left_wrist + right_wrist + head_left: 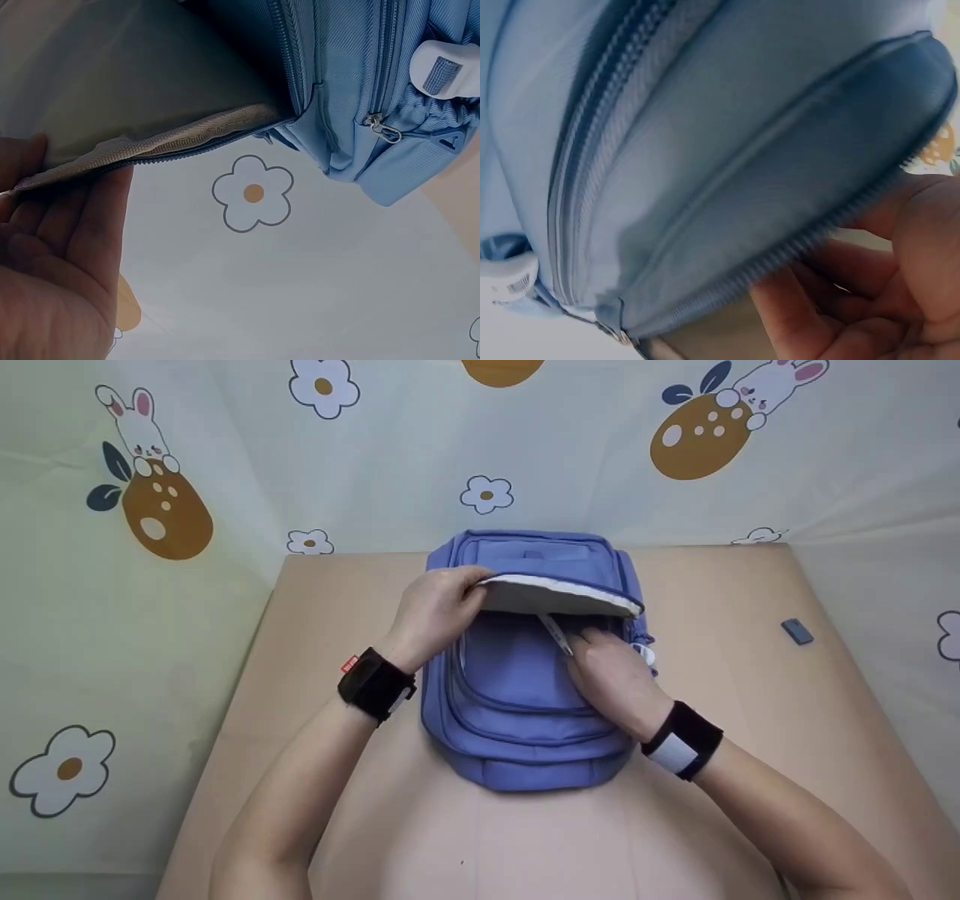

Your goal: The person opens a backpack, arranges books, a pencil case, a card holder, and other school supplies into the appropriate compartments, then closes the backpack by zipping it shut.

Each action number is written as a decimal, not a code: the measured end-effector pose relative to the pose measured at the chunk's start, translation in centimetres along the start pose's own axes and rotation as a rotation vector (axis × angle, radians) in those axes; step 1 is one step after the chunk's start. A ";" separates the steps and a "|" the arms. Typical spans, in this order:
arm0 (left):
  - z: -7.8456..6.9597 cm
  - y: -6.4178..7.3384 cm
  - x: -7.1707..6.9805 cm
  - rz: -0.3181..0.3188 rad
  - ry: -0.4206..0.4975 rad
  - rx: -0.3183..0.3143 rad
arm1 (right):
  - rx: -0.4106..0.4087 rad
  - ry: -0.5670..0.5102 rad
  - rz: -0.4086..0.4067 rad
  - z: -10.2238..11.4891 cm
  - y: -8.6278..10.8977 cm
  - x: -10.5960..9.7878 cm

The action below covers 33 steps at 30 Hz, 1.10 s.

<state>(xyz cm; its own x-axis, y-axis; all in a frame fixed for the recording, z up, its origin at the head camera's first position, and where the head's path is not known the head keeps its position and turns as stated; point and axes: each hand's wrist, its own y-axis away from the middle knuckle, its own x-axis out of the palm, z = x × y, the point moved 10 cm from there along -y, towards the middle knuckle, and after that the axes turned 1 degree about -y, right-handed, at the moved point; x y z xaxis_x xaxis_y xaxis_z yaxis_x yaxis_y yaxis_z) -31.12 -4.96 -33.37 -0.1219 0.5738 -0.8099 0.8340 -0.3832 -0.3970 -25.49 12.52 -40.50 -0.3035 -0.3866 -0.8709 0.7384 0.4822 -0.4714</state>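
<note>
A blue backpack (525, 735) lies on the table, its front pocket unzipped. My left hand (442, 604) pinches the edge of the raised pocket flap (555, 596); in the left wrist view, thumb and fingers (97, 217) lie on either side of the zipper edge. My right hand (619, 679) reaches into the pocket opening, fingertips hidden. A thin white strip with dark marks (553, 631) slants from under the flap to this hand. In the right wrist view, bent fingers (787, 307) lie right at the pocket's zipper edge (780, 259); I cannot tell what they hold.
A small dark grey block (797, 631) lies on the table (720, 600) to the right. Behind the table hangs a pale cloth (405, 457) printed with flowers and rabbits. A white tag (645, 654) sits at the backpack's right side.
</note>
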 end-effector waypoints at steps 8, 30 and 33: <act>0.2 0.1 -0.2 -0.002 -0.010 -0.006 | -0.114 -0.133 -0.190 0.4 2.7 -6.1; 0.2 0.2 0.3 0.022 -0.004 -0.019 | 0.651 0.009 0.148 -28.9 11.2 -4.1; 0.1 0.2 0.3 0.023 -0.010 -0.018 | 0.683 0.084 0.231 -31.1 12.3 -3.2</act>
<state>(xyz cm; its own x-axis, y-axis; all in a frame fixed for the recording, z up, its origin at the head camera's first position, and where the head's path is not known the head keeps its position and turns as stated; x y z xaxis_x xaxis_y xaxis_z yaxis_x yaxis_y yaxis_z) -31.04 -4.95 -33.79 -0.1075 0.5579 -0.8229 0.8461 -0.3833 -0.3704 -34.19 44.12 -47.85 -0.1192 -0.2598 -0.9583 0.9923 -0.0653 -0.1057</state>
